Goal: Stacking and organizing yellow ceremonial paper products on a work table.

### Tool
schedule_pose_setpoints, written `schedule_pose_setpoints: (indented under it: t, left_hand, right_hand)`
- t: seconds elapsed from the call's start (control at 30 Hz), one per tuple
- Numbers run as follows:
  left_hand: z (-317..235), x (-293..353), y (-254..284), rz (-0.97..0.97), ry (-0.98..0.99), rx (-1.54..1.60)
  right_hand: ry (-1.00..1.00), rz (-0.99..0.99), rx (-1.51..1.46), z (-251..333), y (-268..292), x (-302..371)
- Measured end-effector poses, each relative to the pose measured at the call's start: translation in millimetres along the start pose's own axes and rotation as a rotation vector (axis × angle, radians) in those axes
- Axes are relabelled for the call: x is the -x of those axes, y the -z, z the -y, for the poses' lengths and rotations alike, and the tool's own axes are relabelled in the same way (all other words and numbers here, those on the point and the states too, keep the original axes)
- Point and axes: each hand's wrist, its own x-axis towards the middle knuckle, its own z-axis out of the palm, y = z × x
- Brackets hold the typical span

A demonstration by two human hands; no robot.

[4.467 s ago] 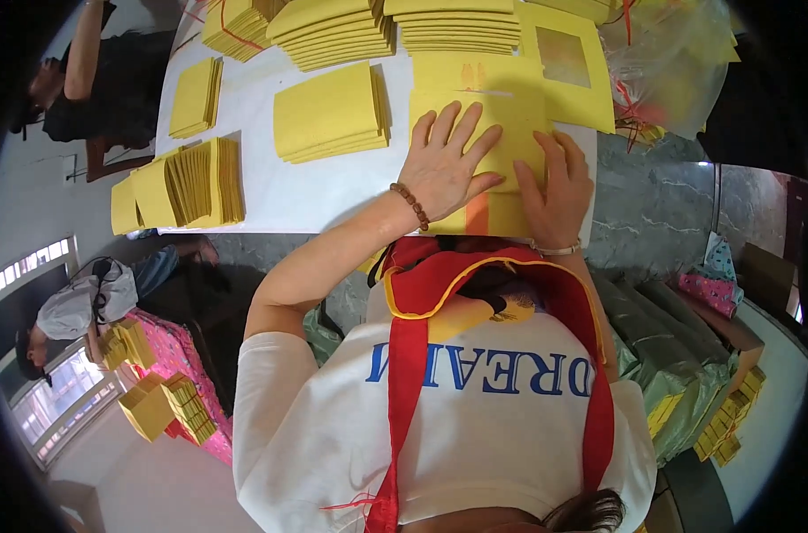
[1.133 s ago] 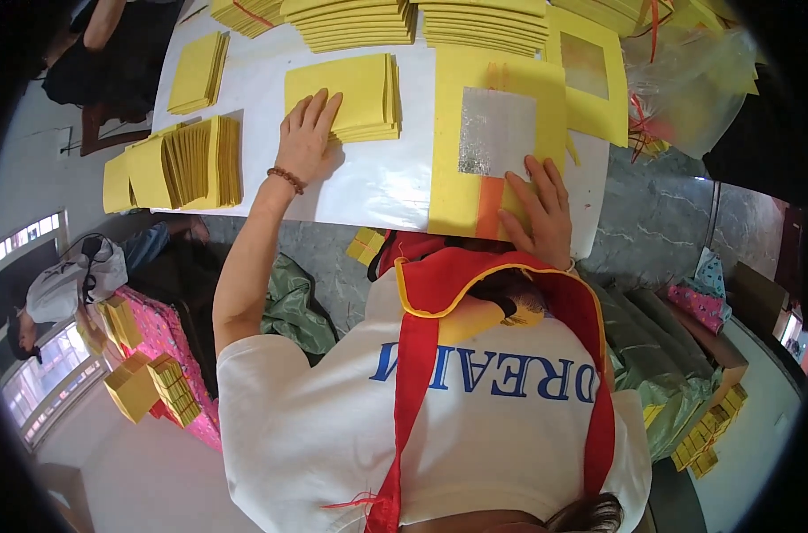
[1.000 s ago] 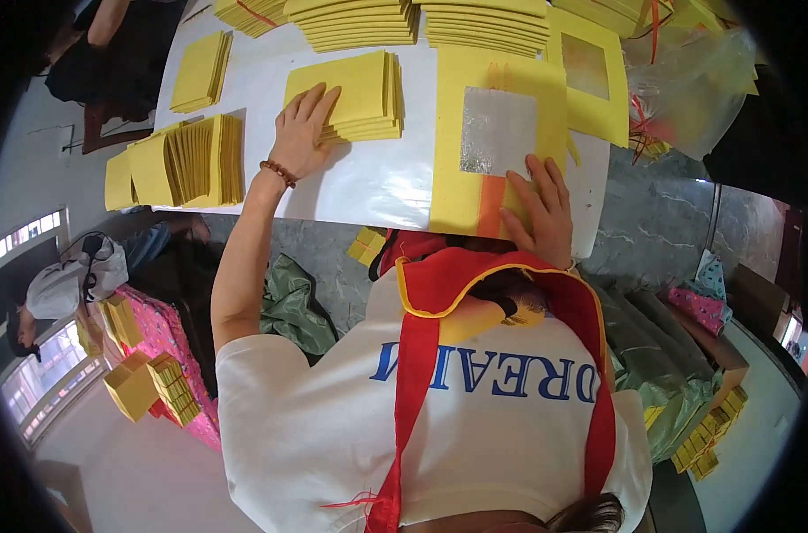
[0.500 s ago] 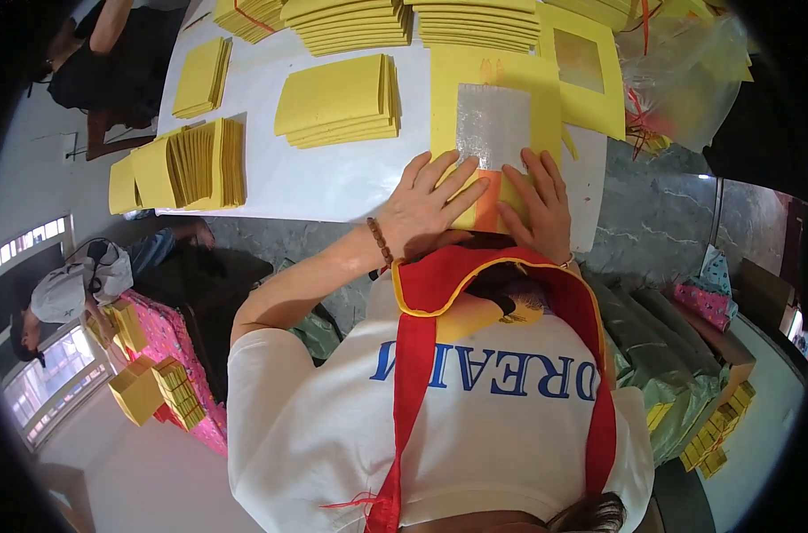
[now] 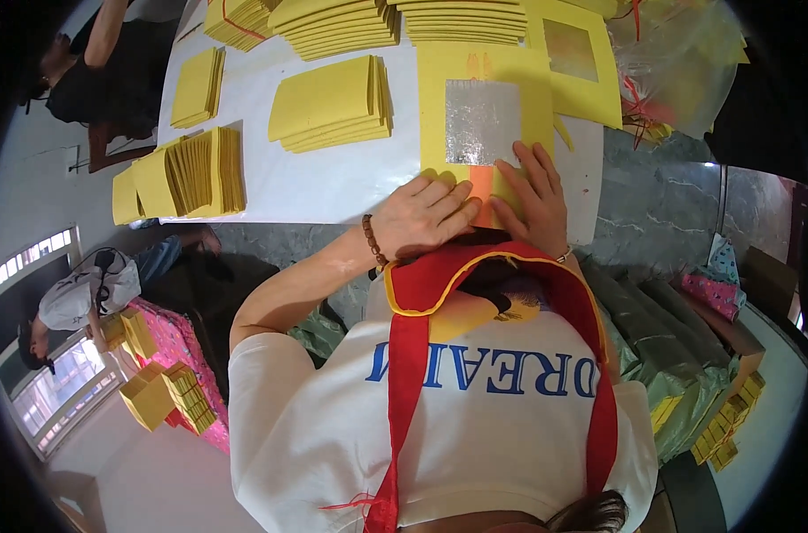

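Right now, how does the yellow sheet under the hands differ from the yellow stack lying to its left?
The yellow sheet lies spread flat, while the yellow stack is a pile showing several layered edges. The sheet carries a silvery patch and an orange strip; the stack's top is plain. The left hand and right hand are on the sheet's near end, whereas neither touches the stack. Both are yellow and lie on the white tabletop.

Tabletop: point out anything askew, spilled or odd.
A narrow yellow strip juts out slantwise by the right edge of the orange-striped yellow sheet; it looks odd because everything else lies in sheets or stacks. What it belongs to isn't clear. No spill shows.
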Motion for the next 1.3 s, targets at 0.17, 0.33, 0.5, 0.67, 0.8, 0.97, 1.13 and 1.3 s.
schedule_pose_setpoints:
  t: [0.17,0.33,0.5,0.67,0.8,0.97,1.13,1.3]
  left_hand:
    - [3,-8,7,0.041,-0.013,0.141]
    - [2,-5,8,0.044,-0.077,0.064]
    - [0,-4,9,0.056,-0.096,0.032]
    - [3,-6,10,0.042,-0.108,0.088]
    - [3,-8,11,0.018,-0.088,0.114]
    - [0,-6,4,-0.053,-0.045,0.135]
    - [2,-10,-1,-0.152,0.059,0.279]
    - [5,-14,3,-0.186,0.221,0.504]
  right_hand:
    - [0.013,-0.005,-0.008,-1,-1,0]
    - [0.012,0.001,-0.011,-1,-2,0]
    - [0.004,0.009,0.003,-1,-1,1]
    - [-0.019,0.016,-0.037,-1,-1,1]
    - [-0.058,0.045,-0.133,1,9,-1]
    - [-0.214,0.211,-0.493,-2,25,-5]
    - [-0.307,0.172,-0.625,0,29,-4]
    - [-0.425,0.145,-0.837,-7,25,-2]
